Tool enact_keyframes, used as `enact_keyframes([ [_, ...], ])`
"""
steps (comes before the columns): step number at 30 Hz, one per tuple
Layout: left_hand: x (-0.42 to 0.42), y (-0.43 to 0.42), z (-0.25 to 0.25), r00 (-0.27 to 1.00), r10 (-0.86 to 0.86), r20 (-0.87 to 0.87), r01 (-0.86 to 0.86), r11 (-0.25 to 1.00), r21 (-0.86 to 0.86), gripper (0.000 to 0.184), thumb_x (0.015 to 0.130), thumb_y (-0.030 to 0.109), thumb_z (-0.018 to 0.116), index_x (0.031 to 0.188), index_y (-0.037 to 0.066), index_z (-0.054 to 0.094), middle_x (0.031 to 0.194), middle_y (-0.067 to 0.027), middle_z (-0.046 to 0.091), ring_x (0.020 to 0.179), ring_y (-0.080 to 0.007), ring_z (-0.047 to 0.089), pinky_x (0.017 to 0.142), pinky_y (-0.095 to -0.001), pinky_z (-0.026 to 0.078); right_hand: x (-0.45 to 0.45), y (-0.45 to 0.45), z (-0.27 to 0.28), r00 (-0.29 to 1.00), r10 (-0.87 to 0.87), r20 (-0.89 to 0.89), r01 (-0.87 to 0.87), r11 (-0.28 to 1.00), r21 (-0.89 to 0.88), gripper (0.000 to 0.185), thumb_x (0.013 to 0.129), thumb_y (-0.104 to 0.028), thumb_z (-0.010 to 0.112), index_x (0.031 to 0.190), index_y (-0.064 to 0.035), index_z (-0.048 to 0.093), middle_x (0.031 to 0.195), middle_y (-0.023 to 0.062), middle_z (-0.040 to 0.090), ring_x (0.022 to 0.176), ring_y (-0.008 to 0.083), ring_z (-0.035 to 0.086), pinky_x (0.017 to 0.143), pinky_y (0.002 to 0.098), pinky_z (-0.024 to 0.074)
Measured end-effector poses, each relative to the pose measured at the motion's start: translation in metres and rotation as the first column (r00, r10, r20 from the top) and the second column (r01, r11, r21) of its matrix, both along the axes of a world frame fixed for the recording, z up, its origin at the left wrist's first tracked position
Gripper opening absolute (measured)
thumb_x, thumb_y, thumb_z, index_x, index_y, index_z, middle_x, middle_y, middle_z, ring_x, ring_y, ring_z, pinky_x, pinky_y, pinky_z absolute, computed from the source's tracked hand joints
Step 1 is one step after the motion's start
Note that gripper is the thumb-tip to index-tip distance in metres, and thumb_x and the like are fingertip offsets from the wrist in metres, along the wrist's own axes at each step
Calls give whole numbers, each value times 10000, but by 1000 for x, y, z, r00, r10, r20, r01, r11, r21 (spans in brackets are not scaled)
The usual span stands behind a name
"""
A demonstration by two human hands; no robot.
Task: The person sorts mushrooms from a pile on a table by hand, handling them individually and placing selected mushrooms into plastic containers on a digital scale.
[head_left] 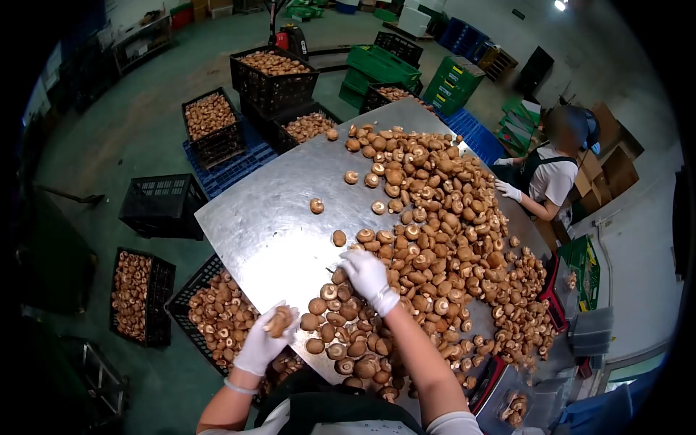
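A mushroom [278,325] is being held by the left hand [261,348] beside the table [268,225]. The grip of the right hand [368,280] cannot be told.

A black crate [161,210] sits at nine o'clock; stacked green boxes [453,83] stand at one. Near three, cardboard boxes [620,174] lie behind a co-worker [555,180].

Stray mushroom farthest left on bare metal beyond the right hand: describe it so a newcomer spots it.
On the metal table, find the big mushroom heap and the white-gloved right hand at its left edge. From that hand, go up and slightly left, past one loose mushroom. The stray mushroom comes next, ringed by bare metal, farthest from the heap.
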State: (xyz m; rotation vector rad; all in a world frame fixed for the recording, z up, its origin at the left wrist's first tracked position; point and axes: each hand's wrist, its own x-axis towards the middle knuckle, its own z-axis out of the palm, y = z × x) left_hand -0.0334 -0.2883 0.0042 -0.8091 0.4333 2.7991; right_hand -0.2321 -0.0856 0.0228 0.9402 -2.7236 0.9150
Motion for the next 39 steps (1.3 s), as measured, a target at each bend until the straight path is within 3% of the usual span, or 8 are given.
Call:
enact_keyframes([
  [3, 24, -28, 3, 979, 168, 117, -148, 975, -165, 344, 952, 230, 516, 1258, 80, 475, 1169, -152, 535, 971, -226, 585, 525, -194, 481, -26, 24, -40, 989, 83, -121, -34, 931, 364, 174, 831, -162, 564, 965, -143, 673, 920, 85, 639, 805, 261, 630, 695, 398, 506],
  [5, 39, -56, -24, 986, 162, -35, -157, 842, -517, 425, 935, 241, 536, 1328, 85, 490, 1308, -138, 499, 1153, -263, 519, 842, -294, 479, -22, 25, -41, 987, 91, -131, -9, 853, 522, 210, 824, -156, 554, 1007, -167, 656, 944, 87, 621, 810, 265, 633, 689, 409, 502],
  [8, 40, -72, -37, 986, 142, 93, 124, -224, -967, 503, 897, 146, 568, 1374, 49, 442, 1384, -156, 450, 1249, -287, 463, 1062, -367, 354, -20, 24, -46, 989, 94, -117, 3, 768, 640, 138, 813, -195, 560, 857, -170, 688, 882, 98, 623, 807, 265, 634, 666, 399, 493],
  [20, -99, 55, -49, 832, -551, -66, -279, -311, -909, 401, 782, 261, 697, 1144, 99, 640, 1066, -137, 644, 972, -330, 596, 866, -391, 482, -12, 37, -49, 995, 0, -103, 54, 854, 518, 131, 847, -204, 541, 923, -194, 647, 865, 88, 603, 819, 278, 619, 678, 424, 477],
  [24, -108, 63, -47, 818, -574, 30, -208, -344, -916, 373, 791, 228, 677, 1145, 117, 636, 944, -107, 636, 910, -313, 581, 822, -396, 482, -20, 54, -63, 997, -69, -23, 72, 986, 151, 150, 789, -75, 576, 878, -148, 672, 824, 101, 594, 809, 310, 595, 703, 420, 482],
  [28, -99, 62, -28, 752, -659, -14, -359, -391, -847, 410, 800, 220, 665, 1194, 129, 597, 956, -96, 615, 912, -302, 566, 812, -391, 480, 12, 40, -6, 992, 64, -112, -38, 975, 221, 231, 815, -85, 561, 1006, -166, 662, 853, 96, 596, 788, 303, 598, 682, 403, 501],
  [30, -99, 64, -40, 731, -682, 24, -409, -466, -785, 357, 803, 218, 659, 1149, 140, 617, 952, -79, 604, 906, -289, 558, 795, -387, 481, 34, 42, -14, 974, 179, 137, -213, 928, 305, 283, 839, -103, 534, 1089, -182, 642, 881, 98, 597, 746, 304, 623, 638, 413, 515],
  [39, -100, 81, -20, 780, -620, -81, -429, -436, -791, 262, 802, 190, 637, 1062, 169, 666, 877, -63, 599, 844, -274, 559, 746, -365, 491, 64, 47, -25, 964, -228, 138, 243, 964, -105, 268, 851, -74, 532, 1071, -122, 678, 898, 139, 637, 784, 296, 638, 715, 355, 524],
])
